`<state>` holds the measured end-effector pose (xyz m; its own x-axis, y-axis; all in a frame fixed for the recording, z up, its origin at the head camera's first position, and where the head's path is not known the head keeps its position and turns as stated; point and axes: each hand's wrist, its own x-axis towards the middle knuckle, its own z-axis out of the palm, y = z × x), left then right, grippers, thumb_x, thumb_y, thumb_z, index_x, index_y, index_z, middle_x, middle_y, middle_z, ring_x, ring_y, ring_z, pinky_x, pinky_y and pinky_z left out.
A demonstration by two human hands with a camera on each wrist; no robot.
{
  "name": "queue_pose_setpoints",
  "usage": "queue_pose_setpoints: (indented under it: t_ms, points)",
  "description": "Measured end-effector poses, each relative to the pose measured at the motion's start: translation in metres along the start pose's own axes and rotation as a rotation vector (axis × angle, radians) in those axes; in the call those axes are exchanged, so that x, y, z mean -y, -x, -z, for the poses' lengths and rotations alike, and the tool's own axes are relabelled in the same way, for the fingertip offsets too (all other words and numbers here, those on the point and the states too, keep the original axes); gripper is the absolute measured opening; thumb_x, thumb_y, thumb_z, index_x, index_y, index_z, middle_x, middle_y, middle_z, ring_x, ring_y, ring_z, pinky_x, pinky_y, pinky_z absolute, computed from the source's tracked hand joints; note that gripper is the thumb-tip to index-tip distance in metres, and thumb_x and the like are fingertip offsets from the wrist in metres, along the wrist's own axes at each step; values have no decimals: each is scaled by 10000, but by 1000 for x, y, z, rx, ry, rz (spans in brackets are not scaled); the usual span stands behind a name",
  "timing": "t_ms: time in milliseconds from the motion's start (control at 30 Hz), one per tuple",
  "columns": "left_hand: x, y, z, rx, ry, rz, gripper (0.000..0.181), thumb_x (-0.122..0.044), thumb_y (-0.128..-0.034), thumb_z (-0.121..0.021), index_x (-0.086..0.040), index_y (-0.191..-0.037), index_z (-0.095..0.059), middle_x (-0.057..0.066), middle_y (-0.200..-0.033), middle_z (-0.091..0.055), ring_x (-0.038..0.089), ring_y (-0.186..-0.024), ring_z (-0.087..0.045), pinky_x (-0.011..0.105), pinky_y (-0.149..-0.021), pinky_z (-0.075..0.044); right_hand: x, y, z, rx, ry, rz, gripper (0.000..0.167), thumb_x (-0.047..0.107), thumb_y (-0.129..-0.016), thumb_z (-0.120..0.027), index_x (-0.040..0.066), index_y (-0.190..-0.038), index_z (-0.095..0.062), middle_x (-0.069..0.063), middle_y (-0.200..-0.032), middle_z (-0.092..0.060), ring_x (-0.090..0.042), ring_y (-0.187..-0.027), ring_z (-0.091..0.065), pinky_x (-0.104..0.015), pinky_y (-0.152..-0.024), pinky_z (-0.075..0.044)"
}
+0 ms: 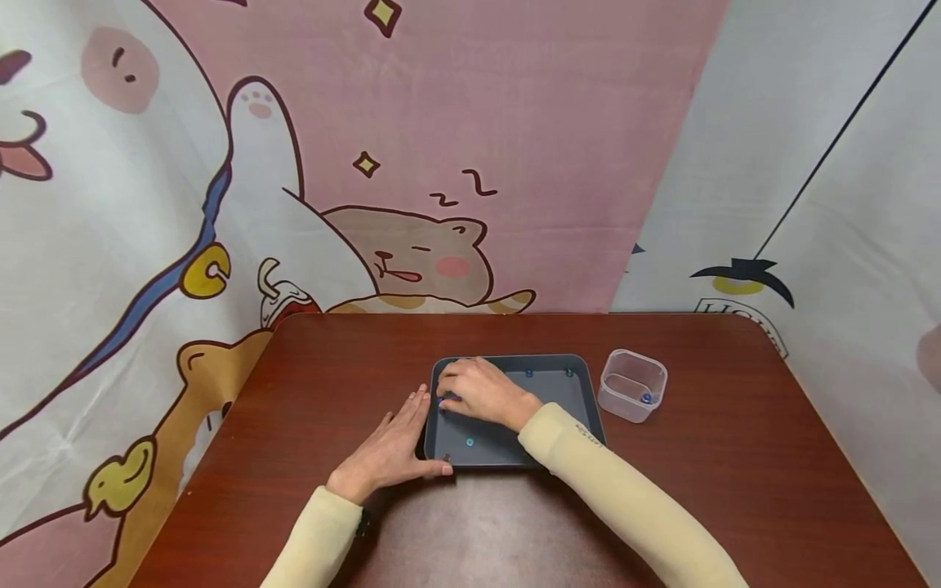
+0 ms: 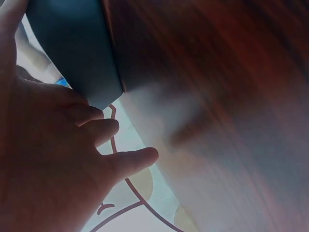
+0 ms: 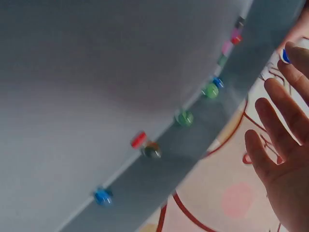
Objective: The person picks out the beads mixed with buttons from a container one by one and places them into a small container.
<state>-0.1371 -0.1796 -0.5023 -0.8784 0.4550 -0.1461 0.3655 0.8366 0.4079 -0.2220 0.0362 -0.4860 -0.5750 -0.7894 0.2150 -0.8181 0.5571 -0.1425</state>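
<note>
A shallow dark grey tray (image 1: 507,452) sits on the table with small coloured beads scattered in it. My left hand (image 1: 391,451) rests along its left side with fingers extended, the thumb at the near left corner. Over the left part of the tray, my right hand (image 1: 485,392) pinches a small blue bead (image 3: 285,56) between thumb and forefinger. A light blue bead (image 1: 470,442) lies near the front, while a dark blue bead (image 1: 529,373) and a green bead (image 1: 569,372) lie towards the back. Red, pink and green beads line the tray wall in the right wrist view.
A clear plastic box (image 1: 620,406) stands close to the tray's right side, with a blue bead (image 1: 647,398) inside. The brown wooden table (image 1: 735,457) reaches back to a cartoon-printed cloth (image 1: 559,163).
</note>
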Motion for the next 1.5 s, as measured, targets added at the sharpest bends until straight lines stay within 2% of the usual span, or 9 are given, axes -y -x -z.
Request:
queue_pose_setpoints:
  t_ms: [200, 333, 633, 900, 1133, 1500]
  points:
    - [0, -1, 0, -16, -8, -12, 1222, -726, -819, -733, 1, -1640, -194, 159, -1727, -98, 301, -1579, -162, 684, -1153, -268, -9, 10, 24, -134, -54, 18, 216, 298, -964, -765, 155, -1121, -809, -26, -1193, -723, -205, -1123, -671, -439, -976, -531]
    - [0, 0, 0, -10, -10, -1, 1224, -728, -819, -732, -8, -1643, -186, 141, -1731, -86, 288, -1582, -152, 676, -1163, -257, -13, 18, 37, -202, -93, -1, 218, 302, -955, -772, 139, -1095, -813, -33, -1194, -723, -213, -1128, -666, -456, -978, -523]
    - [-1, 1, 0, -8, 0, -5, 1229, -725, -821, -733, -43, -1658, -146, 106, -1738, -46, 300, -1585, -129, 671, -1176, -234, -16, 38, 60, -277, -123, -91, 198, 306, -954, -775, 175, -1098, -808, -25, -1224, -712, -222, -1183, -635, -474, -1027, -488]
    - [-2, -1, 3, -2, -17, -32, 1186, -726, -825, -726, -62, -1656, -202, 61, -1740, -71, 320, -1582, -137, 694, -1163, -237, -18, 57, 78, -319, -148, -162, 186, 273, -942, -790, 153, -1081, -814, -33, -1255, -701, -244, -1222, -616, -509, -1046, -470]
    - [-2, -1, 3, -4, -9, -35, 1183, -723, -826, -727, -56, -1653, -208, 66, -1739, -81, 313, -1583, -144, 692, -1166, -230, -21, 78, 89, -357, -140, -205, 201, 281, -937, -791, 157, -1093, -814, -35, -1275, -699, -253, -1264, -592, -524, -1063, -446]
    - [-2, 0, 3, -4, -7, -39, 1176, -703, -831, -738, -47, -1651, -209, 81, -1739, -90, 309, -1583, -144, 686, -1172, -225, -32, 113, 104, -463, -142, -267, 214, 202, -888, -836, 109, -1079, -809, -48, -1254, -705, -303, -1281, -579, -572, -1052, -433]
